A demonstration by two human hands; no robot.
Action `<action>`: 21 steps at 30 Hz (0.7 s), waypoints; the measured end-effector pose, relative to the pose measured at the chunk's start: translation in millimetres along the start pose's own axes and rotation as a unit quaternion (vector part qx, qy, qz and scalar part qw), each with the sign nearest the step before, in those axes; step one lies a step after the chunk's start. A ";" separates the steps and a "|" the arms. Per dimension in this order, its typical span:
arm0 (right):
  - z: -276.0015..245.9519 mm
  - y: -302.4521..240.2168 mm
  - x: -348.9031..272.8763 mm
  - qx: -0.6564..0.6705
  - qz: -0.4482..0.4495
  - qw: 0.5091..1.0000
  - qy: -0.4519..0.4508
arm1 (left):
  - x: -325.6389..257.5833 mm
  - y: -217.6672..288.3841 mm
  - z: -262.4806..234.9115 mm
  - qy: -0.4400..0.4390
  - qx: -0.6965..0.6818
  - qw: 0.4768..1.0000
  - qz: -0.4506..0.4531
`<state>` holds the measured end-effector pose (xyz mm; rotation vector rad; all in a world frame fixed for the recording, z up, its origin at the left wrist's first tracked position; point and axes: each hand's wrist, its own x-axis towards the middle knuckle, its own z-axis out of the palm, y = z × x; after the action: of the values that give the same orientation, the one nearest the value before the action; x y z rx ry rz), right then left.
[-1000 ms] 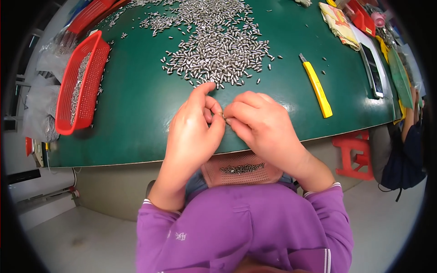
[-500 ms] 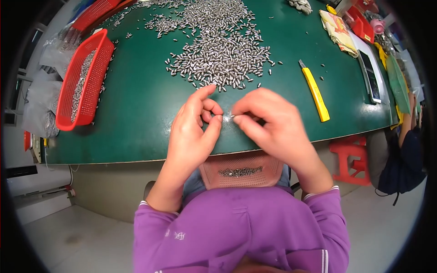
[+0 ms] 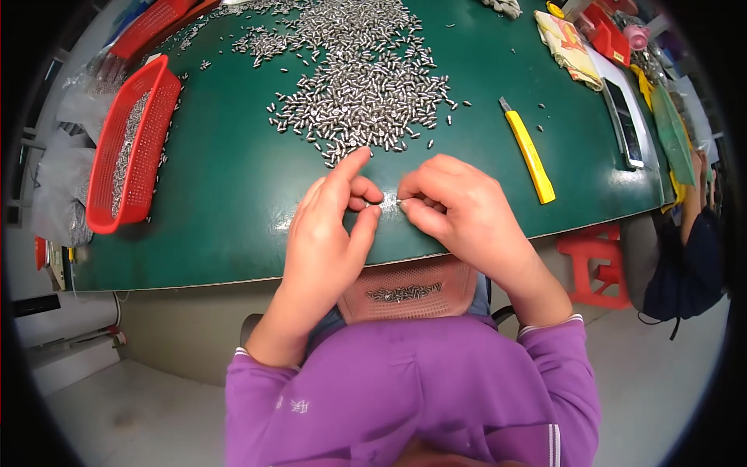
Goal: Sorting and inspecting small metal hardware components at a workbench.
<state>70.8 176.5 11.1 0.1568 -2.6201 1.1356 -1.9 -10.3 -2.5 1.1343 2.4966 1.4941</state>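
Both hands meet over the near edge of the green table (image 3: pixel 233 202). My left hand (image 3: pixel 331 229) and my right hand (image 3: pixel 455 206) pinch a small silver metal piece (image 3: pixel 389 205) between their fingertips, the left forefinger stretched up. Just beyond the fingers spreads a large heap of small silver metal pieces (image 3: pixel 362 93). Below the table edge, on my lap, sits a pink mesh basket (image 3: pixel 408 289) with several of the same pieces in it.
A red mesh basket (image 3: pixel 124 148) with metal pieces stands at the left. A yellow utility knife (image 3: pixel 531 152) lies to the right, beside a phone (image 3: pixel 624 121), cloth and red items. A red stool (image 3: pixel 587 261) and another person's arm (image 3: pixel 692 194) are at the right.
Both hands have drawn slightly apart at the fingertips, with the small piece showing between them. They stay at the near table edge.
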 end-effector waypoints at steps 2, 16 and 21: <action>-2.1 -1.6 -2.5 0.009 0.007 1.000 0.011 | 3.8 5.6 2.1 -0.001 0.006 1.000 0.002; 2.6 -2.7 -4.1 -0.017 0.016 0.998 0.052 | 7.8 0.6 10.6 0.010 -0.002 1.000 -0.013; 7.5 -0.6 -6.7 -0.027 0.013 0.998 0.058 | 8.9 -1.5 12.5 0.015 -0.003 1.000 -0.004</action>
<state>75.8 170.5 4.6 0.0445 -2.5544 1.0474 -4.8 3.9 -7.5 1.1084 2.5112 1.5278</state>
